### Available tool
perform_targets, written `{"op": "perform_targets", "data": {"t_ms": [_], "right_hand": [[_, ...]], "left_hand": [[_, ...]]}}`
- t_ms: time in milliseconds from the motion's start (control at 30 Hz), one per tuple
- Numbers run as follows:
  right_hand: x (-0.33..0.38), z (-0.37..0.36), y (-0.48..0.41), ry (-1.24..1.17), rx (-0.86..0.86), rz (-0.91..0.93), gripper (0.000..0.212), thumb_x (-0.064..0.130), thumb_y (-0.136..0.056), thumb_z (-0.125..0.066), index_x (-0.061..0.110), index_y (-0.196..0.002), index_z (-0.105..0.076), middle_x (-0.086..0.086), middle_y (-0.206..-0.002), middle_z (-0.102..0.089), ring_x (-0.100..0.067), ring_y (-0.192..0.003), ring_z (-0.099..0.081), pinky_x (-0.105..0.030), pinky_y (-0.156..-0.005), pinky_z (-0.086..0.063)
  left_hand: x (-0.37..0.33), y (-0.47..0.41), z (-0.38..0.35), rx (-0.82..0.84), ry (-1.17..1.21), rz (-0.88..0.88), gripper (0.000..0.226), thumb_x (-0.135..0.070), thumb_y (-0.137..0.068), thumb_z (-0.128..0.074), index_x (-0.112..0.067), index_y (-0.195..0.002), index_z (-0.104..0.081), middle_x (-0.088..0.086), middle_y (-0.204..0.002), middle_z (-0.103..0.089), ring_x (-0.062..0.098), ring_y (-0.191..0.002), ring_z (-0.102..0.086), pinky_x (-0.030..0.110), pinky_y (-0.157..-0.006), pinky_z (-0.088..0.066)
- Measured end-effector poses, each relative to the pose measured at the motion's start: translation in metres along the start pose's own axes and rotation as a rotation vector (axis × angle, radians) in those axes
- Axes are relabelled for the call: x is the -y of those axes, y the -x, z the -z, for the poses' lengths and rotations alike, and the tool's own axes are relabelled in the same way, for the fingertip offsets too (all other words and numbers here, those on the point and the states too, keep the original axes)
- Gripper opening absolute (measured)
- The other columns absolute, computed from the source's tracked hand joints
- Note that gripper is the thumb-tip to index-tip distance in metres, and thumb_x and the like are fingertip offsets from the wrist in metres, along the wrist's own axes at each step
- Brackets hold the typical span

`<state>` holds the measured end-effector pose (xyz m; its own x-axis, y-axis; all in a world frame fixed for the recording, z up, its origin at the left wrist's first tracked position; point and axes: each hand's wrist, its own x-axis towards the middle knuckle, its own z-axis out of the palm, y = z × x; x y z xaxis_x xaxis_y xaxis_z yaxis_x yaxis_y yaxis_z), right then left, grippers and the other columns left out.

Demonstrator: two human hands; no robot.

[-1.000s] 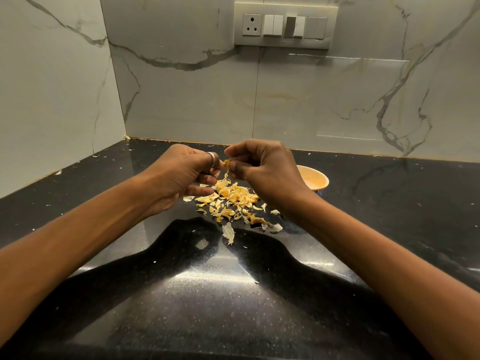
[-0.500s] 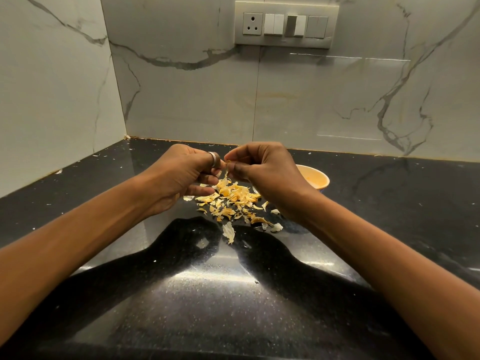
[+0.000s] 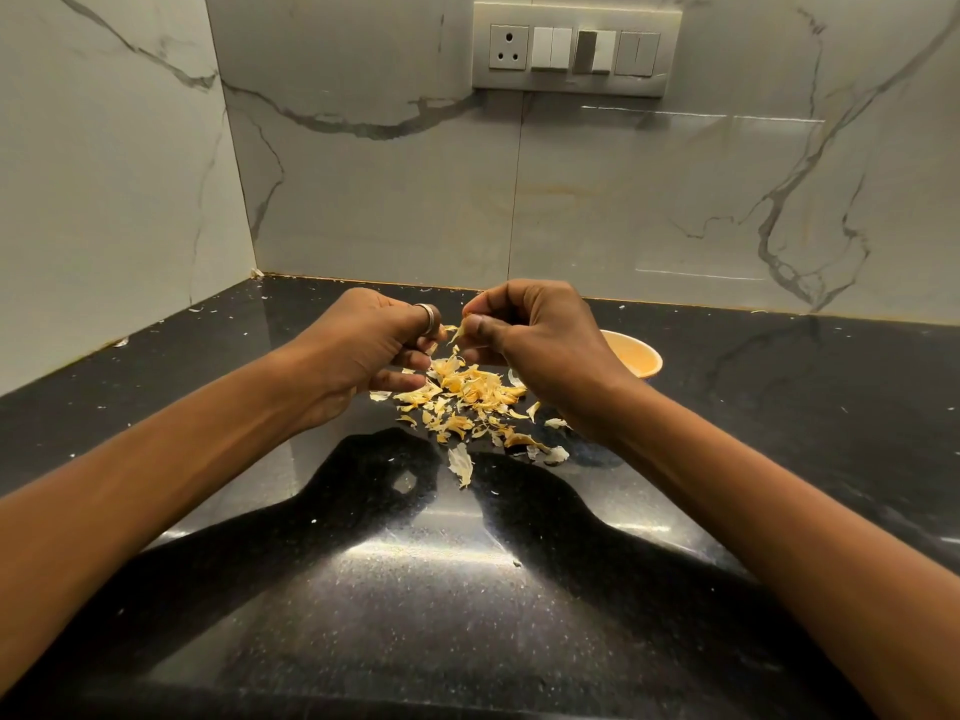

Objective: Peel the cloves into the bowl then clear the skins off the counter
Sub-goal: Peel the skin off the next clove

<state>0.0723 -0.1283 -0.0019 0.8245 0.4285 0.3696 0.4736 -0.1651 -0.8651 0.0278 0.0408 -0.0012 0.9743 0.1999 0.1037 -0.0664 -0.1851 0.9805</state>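
Two hands meet above the middle of the dark surface (image 3: 467, 605), knuckles up, their fingertips almost touching. The right hand (image 3: 540, 345) has its fingers curled, and its thumb and forefinger pinch a pale yellow scrap of skin (image 3: 457, 332) that hangs in the narrow gap between the hands. The left hand (image 3: 363, 350) is also curled, with a silver ring (image 3: 425, 318) on the finger nearest that gap. Its fingertips reach toward the scrap, but they are turned away from the camera, so I cannot tell whether they grip a clove or anything else.

Directly under and just nearer than the fingertips of both hands lies a loose heap of skins (image 3: 467, 394), yellow and papery, resting on the surface. Some flakes have scattered outward from it toward the person, the largest pale one lying alone at the near edge of the scatter. A few more sit beside the right wrist.

Behind the right hand and to its outer side stands a small bowl (image 3: 641, 358), cream inside, half hidden by the back of the hand; its contents cannot be made out.

Tiny white specks dot the surface beyond the left hand. The arms' shadows fall across the glossy stone below the forearms. A marble-veined wall (image 3: 395, 210) rises beyond both hands, with a switch panel (image 3: 576, 49) high above them.
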Motion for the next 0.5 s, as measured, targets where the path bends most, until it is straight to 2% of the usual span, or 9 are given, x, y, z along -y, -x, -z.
{"op": "perform_targets", "data": {"t_ms": [200,367,500], "right_hand": [[0.0001,0.0029,-0.0007,-0.012,-0.042,-0.003,0.009,0.001,-0.093,-0.065,0.003,-0.101,-0.068,-0.014,-0.091,-0.072,-0.025,-0.083,-0.075,-0.041,-0.08,-0.063],[0.0004,0.0038,-0.0011,0.029,-0.07,0.002,0.007,0.002,-0.094,-0.065,0.004,-0.099,-0.069,-0.012,-0.086,-0.072,-0.025,-0.08,-0.075,-0.044,-0.078,-0.063],[0.0018,0.0042,-0.0006,0.085,-0.095,0.01,0.008,0.004,-0.094,-0.066,0.011,-0.091,-0.067,-0.011,-0.082,-0.072,-0.022,-0.075,-0.075,-0.039,-0.074,-0.064]], "left_hand": [[0.0016,-0.0018,0.002,-0.02,-0.046,0.004,0.03,-0.022,-0.098,-0.059,0.006,-0.104,-0.067,0.0,-0.066,-0.058,0.006,-0.054,-0.057,0.021,-0.05,-0.055],[0.003,-0.0026,0.0022,-0.055,-0.079,0.006,0.026,-0.021,-0.098,-0.059,0.002,-0.097,-0.069,0.0,-0.065,-0.057,0.005,-0.052,-0.056,0.023,-0.053,-0.055],[0.0034,-0.0029,0.0013,-0.072,-0.097,0.004,0.022,-0.022,-0.096,-0.059,-0.004,-0.089,-0.07,-0.001,-0.065,-0.056,0.006,-0.054,-0.054,0.026,-0.057,-0.054]]}}
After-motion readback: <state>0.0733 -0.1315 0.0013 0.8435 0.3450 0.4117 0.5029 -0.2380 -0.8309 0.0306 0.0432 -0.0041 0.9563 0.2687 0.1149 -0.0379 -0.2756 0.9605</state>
